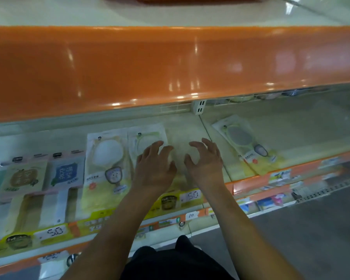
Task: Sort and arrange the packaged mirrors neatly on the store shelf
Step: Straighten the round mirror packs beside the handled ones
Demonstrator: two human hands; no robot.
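Two packaged hand mirrors in clear yellow-green bags lie side by side on the pale shelf [182,128]: one [105,164] at the left, and a second [144,141] partly under my left hand [155,168]. A third packaged mirror [245,144] lies tilted at the right, beyond the shelf divider. My right hand [205,163] hovers over the bare shelf spot between them. Both hands have spread, curled fingers and hold nothing.
Flat packets in pink, blue and green [66,172] fill the shelf's left part. An orange shelf front [170,63] overhangs from above. Price tags reading 50 [191,196] line the front rail. Lower shelves and grey floor [311,229] lie below right.
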